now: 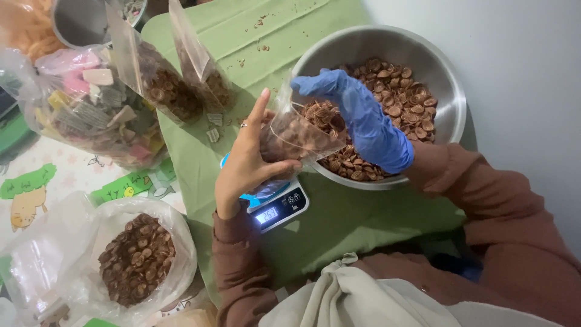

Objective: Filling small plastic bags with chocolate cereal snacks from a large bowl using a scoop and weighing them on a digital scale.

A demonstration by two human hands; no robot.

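left hand [245,166] bare, fingers wrapped round clear pouch [296,133] of brown round snacks, sitting over the scale [279,209]. right hand [363,118], blue glove, curled at the pouch mouth, steel bowl [448,91] just behind it. pouch looks thin, floppy, light; contents brittle. grip low on sides.

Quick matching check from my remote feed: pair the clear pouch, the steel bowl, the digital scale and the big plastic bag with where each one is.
1 clear plastic pouch
2 round steel bowl
3 small digital scale
4 large clear plastic bag

A lower left, open
B under the pouch
C upper right on green cloth
D held by both hands

Pairs: 1-D, 2-C, 3-B, 4-A
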